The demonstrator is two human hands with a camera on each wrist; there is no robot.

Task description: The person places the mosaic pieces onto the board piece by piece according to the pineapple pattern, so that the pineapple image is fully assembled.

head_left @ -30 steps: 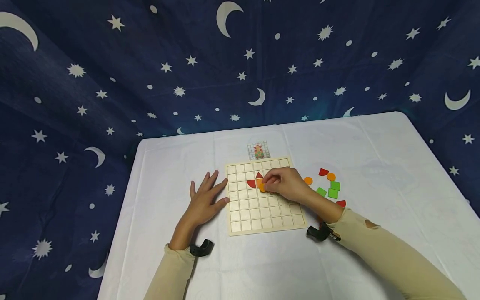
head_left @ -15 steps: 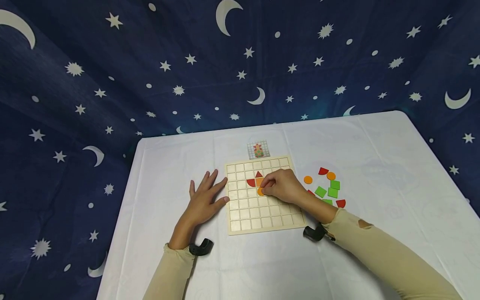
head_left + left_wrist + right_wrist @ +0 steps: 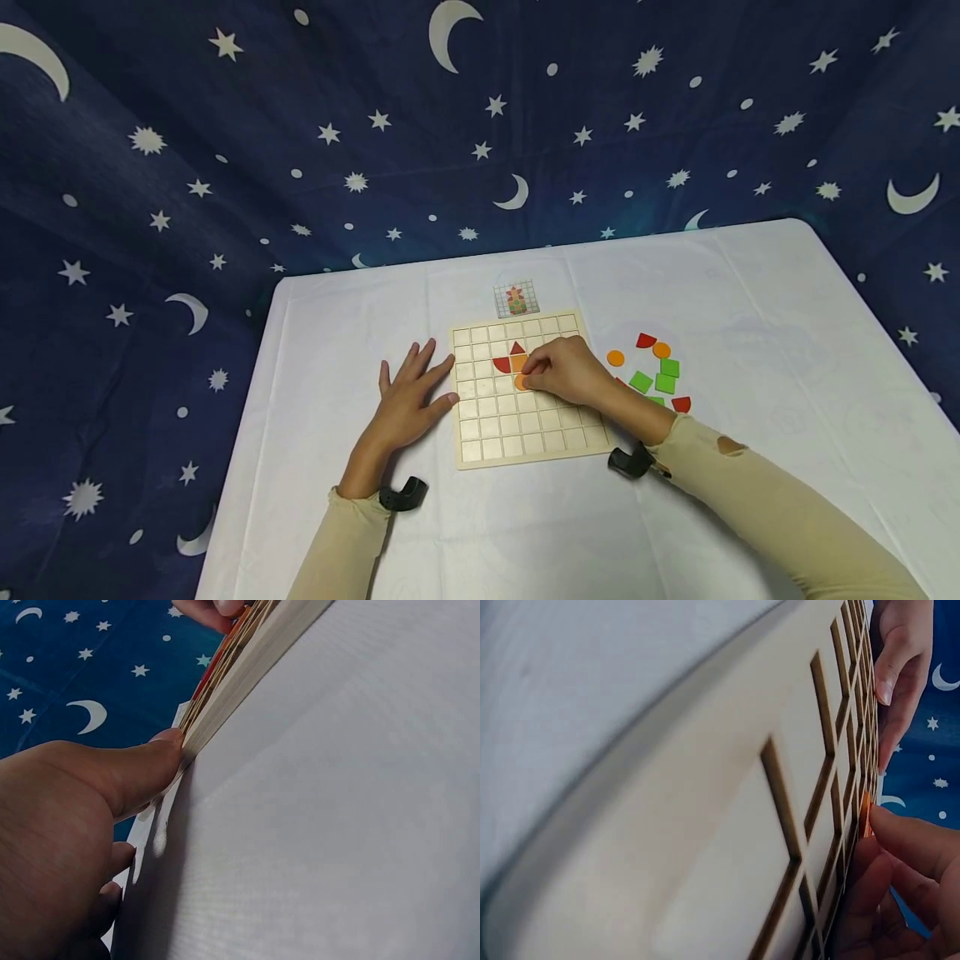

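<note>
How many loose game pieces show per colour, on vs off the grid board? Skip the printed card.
Red pieces: 5 (2 on the grid board, 3 off)
Orange pieces: 4 (2 on, 2 off)
Green squares: 4 (all off)
Total: 13 visible, some partly covered; the right hand and forearm may hide more.

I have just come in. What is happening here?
A person works over a pale, squarish wooden grid board. The right hand has its grip on a flat orange disc, on the near side of a flat orange square. A red triangle and a red quarter-circle lie on the board. The left hand rests at the board's left edge, its thumb touching it. Loose red, orange and green pieces lie to the board's right; a small gridded picture card lies beyond it.
</note>
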